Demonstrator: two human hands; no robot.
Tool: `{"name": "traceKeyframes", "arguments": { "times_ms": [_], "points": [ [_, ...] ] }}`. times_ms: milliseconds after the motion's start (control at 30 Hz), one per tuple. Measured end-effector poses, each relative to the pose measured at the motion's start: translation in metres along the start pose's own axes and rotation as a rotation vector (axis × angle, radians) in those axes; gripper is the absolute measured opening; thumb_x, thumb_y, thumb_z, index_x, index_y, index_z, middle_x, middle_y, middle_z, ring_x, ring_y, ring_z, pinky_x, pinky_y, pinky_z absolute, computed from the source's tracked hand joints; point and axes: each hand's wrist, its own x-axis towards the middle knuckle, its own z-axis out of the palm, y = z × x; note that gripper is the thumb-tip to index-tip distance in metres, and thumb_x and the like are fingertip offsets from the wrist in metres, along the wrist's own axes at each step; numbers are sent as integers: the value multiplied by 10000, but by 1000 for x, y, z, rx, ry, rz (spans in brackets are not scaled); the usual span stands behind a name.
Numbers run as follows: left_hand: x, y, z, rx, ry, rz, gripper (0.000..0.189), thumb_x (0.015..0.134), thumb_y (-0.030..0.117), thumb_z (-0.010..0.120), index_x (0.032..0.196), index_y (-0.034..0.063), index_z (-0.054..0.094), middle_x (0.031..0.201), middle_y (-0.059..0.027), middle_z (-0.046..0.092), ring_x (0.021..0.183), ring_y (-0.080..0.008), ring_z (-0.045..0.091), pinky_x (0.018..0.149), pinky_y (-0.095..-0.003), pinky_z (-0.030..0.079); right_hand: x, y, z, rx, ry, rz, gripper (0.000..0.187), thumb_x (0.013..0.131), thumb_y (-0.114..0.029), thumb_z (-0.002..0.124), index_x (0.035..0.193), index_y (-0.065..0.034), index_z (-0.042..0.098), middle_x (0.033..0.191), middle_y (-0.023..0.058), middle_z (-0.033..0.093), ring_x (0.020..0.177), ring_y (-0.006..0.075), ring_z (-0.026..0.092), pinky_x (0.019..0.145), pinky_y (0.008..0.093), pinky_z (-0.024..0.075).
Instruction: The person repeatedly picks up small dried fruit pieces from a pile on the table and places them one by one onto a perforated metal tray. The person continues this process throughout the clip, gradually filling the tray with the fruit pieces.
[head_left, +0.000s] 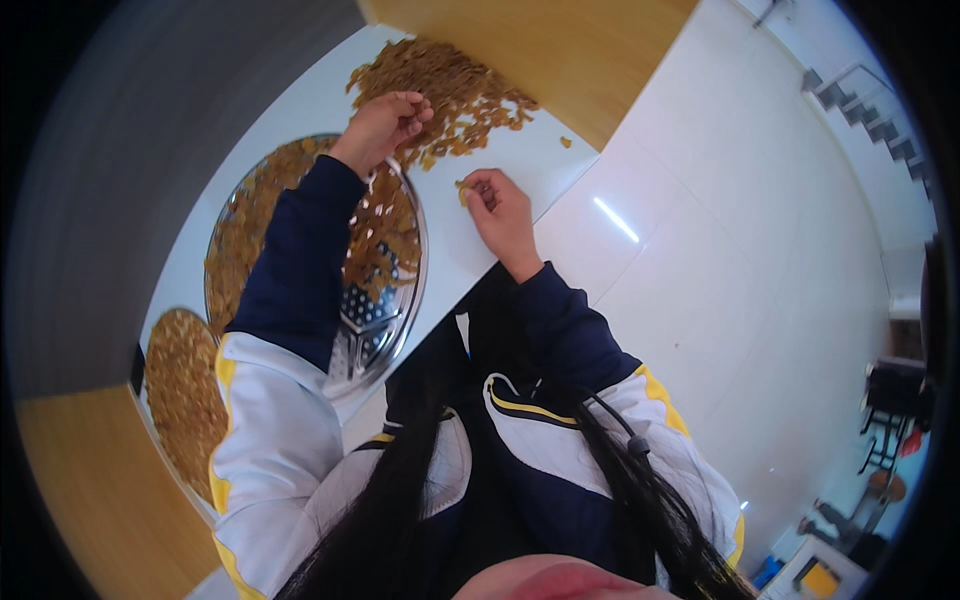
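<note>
My right hand (501, 214) pinches a small amber-brown dried piece (463, 196) between thumb and fingers over the white tabletop (450, 247). My left hand (386, 127) is above the far rim of a round perforated metal tray (367, 341), with its fingers curled. Whether it holds anything is hidden. Similar dried pieces cover much of the tray, while its near right part shows bare patterned metal. Beyond my left hand, a loose pile of dried pieces (439, 75) spreads over the tabletop. My left sleeve covers part of the tray.
Another round layer of dried pieces (180, 390) lies at the lower left. Wooden panels (540, 52) border the table's far end and lower left, and a grey panel (187, 90) its left side. One stray piece (565, 142) lies near the right corner. A person's legs (832, 517) show far right.
</note>
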Motion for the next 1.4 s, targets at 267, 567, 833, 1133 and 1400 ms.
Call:
{"name": "traceKeyframes", "arguments": {
  "times_ms": [267,567,833,1133,1400],
  "points": [
    [-210,2,-57,25,85,65,228,1081,88,561,1294,36,625,1248,-87,697,1107,-130,696,847,-199,601,-3,-15,-5,243,-63,181,136,1000,-74,688,1118,-8,691,904,11,693,744,64,612,652,219,500],
    [-322,-85,-41,130,334,22,186,1027,119,676,1204,61,666,998,0,694,857,-63,612,741,-219,491,-73,-62,64,168,-500,232,132,977,-65,677,1075,2,734,852,1,694,729,68,607,659,230,488],
    [-308,-131,-11,510,682,272,211,961,43,691,1167,1,669,964,-103,742,841,-214,719,766,-332,561,-92,-66,105,-284,-465,-260,201,943,-54,704,1132,-4,750,987,162,750,786,248,703,721,330,553],
    [-306,-119,-8,585,797,272,218,948,69,721,1152,4,681,949,-136,765,834,-251,752,732,-342,570,-92,-70,99,-283,-413,-157,213,951,-39,693,1154,-17,754,972,141,752,785,225,710,724,321,556],
    [-312,-112,-2,707,754,344,159,982,74,675,1120,30,740,1032,-133,702,875,-278,700,770,-358,546,-98,-74,66,-384,-409,-190,154,947,-17,693,1089,-10,754,958,119,735,790,225,710,710,308,549]
  ]
}}
